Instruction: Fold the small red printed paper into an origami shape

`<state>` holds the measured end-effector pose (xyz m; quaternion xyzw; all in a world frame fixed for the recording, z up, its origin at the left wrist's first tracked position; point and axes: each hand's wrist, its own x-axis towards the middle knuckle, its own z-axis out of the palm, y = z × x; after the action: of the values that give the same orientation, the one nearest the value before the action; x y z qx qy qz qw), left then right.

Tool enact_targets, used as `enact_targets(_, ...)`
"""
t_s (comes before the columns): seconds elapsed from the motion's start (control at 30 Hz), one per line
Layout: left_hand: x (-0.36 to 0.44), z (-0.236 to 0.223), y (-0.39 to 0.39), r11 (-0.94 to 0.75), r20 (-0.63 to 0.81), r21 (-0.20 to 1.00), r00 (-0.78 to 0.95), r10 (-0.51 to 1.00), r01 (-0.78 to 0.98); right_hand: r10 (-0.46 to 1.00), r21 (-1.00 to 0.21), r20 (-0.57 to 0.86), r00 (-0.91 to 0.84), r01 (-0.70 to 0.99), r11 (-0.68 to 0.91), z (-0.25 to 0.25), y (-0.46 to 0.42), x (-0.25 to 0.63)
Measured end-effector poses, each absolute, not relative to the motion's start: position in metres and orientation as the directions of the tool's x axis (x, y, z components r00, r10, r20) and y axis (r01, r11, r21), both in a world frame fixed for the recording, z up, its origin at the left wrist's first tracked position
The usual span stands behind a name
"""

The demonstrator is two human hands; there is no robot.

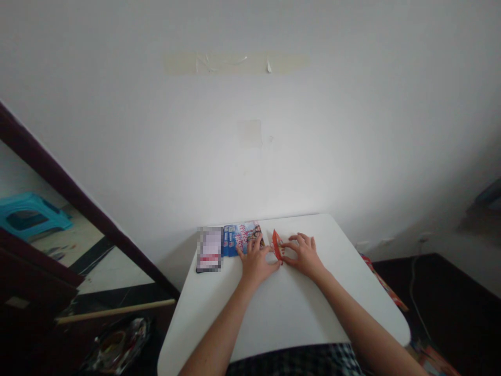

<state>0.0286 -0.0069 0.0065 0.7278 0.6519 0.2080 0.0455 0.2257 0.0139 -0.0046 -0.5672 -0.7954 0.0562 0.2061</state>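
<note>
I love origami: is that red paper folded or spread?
Folded, apparently: red paper narrows to a point between left hand and right hand.

A person's bare forearms (pixel 221 329) reach forward, converging; the left hand (pixel 257 262) and right hand (pixel 304 256) nearly meet, backs uppermost, fingers curved, thumbs inward.

Paper piece (pixel 277 245) in the grip orange-red; just left of it, booklet (pixel 230 244) blue, red-white lettering; further left, pixelated item (pixel 210 246) pale lilac, red band, dark edge; under the grip, table (pixel 289 313) plain white; nearer the body, cloth (pixel 297 361) dark checked; well left, stool (pixel 52 214) turquoise; beyond, wall (pixel 332 130) greyish white
</note>
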Motion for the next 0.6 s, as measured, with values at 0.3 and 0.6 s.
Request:
enact_targets(0.3, 0.024, 0.008, -0.007, -0.152, 0.184, 0.345, 0.092, 0.979, 0.926, 0.928, -0.338, 0.249, -0.276, 0.874, 0.350, -0.003, 0.013, 0.227)
enact_targets(0.6, 0.015, 0.009, -0.004, -0.154, 0.177, 0.334, 0.099, 0.979, 0.930, 0.928, -0.363, 0.218, -0.303, 0.857, 0.366, 0.002, 0.012, 0.230)
